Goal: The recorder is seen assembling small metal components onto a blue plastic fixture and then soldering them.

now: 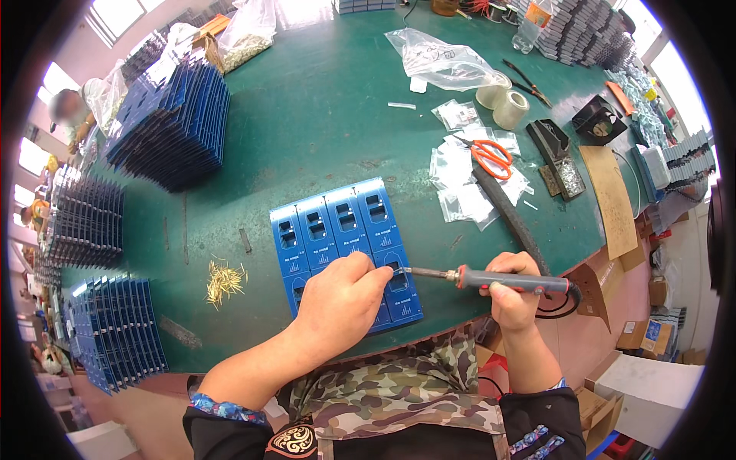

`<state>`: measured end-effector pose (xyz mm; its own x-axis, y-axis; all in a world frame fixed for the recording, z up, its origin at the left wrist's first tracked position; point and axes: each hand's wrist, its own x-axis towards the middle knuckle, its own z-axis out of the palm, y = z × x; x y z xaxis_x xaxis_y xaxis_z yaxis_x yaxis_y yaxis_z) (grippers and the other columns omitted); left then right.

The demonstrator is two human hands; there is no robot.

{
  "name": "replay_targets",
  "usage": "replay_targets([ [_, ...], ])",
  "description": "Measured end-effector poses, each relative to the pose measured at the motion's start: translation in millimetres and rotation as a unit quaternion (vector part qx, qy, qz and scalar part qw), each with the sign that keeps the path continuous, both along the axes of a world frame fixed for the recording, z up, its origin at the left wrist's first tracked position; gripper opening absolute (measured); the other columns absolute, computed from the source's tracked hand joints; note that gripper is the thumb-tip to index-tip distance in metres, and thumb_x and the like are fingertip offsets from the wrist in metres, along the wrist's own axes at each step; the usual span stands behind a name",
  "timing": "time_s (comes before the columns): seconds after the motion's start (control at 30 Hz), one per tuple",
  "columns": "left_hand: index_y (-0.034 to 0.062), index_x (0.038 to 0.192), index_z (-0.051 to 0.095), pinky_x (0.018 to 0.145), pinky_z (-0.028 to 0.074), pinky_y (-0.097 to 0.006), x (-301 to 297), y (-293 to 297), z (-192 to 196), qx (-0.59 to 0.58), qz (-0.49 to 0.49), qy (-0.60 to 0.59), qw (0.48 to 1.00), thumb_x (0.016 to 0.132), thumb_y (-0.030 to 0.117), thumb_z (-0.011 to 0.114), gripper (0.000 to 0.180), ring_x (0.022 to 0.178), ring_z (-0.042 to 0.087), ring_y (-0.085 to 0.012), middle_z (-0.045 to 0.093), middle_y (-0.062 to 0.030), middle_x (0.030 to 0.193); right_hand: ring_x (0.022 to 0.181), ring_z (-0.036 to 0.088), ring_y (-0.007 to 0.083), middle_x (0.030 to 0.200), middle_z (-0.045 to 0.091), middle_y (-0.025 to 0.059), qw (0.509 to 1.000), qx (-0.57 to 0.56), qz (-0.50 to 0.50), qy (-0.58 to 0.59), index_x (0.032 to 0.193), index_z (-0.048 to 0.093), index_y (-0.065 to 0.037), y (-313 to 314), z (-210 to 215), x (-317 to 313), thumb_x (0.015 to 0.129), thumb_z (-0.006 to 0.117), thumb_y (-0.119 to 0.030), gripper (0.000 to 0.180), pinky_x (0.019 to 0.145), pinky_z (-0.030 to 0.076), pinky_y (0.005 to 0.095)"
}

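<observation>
A blue circuit board panel (354, 241) with rows of dark rectangular openings lies flat on the green table in front of me. My right hand (512, 293) grips a grey soldering iron (506, 280) with red parts, its tip pointing left at an opening near the panel's right side. My left hand (342, 303) rests over the panel's lower part, thumb and fingers pinched together beside the iron's tip. Whatever it pinches is too small or hidden to make out. A small heap of thin gold-coloured pins (225, 283) lies left of the panel.
Stacks of blue boards (172, 123) stand along the left. On the right lie orange-handled scissors (491, 157), small clear bags (460, 184), a soldering stand (558, 165), tape rolls (510, 110) and a small black fan (599, 120). The iron's black cable (563, 310) loops at the table's edge.
</observation>
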<state>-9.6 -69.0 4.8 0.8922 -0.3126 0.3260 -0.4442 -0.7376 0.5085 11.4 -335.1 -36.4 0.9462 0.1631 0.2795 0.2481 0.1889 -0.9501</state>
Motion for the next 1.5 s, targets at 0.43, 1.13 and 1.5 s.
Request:
replay_targets([
  [0.43,0.0018,0.094,0.065,0.058,0.049,-0.035,-10.1,9.0,9.5,-0.094,-0.02,-0.004,0.995,0.076,-0.002,0.069,0.019,0.068,0.06,-0.0278,0.059,-0.0119,0.079,0.072,0.058,0.0176,0.089,0.061,0.0093,0.936,-0.181,-0.281,-0.108,0.1,0.06,0.003,-109.8,36.6,14.4,0.078,0.062,0.001,0.023,0.063,0.047,0.0283],
  [1.13,0.0012,0.092,0.065,0.057,0.048,-0.035,-13.7,12.7,16.4,-0.086,-0.011,-0.009,0.996,0.077,-0.001,0.068,0.015,0.066,0.06,-0.028,0.059,-0.0119,0.079,0.084,0.059,0.0225,0.097,0.056,0.0072,0.785,-0.549,-0.153,-0.243,0.099,0.07,-0.015,-132.3,67.2,3.1,0.072,0.073,-0.004,0.029,0.069,0.051,0.0328],
  [1.5,0.0016,0.094,0.065,0.055,0.047,-0.034,-21.9,19.0,18.7,-0.076,0.021,0.027,0.997,0.078,0.003,0.07,0.017,0.062,0.059,-0.0261,0.059,-0.0104,0.075,0.079,0.062,0.0225,0.093,0.059,0.01,0.813,-0.5,-0.137,-0.265,0.104,0.064,-0.008,-141.9,56.3,6.9,0.075,0.071,0.0,0.031,0.069,0.051,0.0312],
])
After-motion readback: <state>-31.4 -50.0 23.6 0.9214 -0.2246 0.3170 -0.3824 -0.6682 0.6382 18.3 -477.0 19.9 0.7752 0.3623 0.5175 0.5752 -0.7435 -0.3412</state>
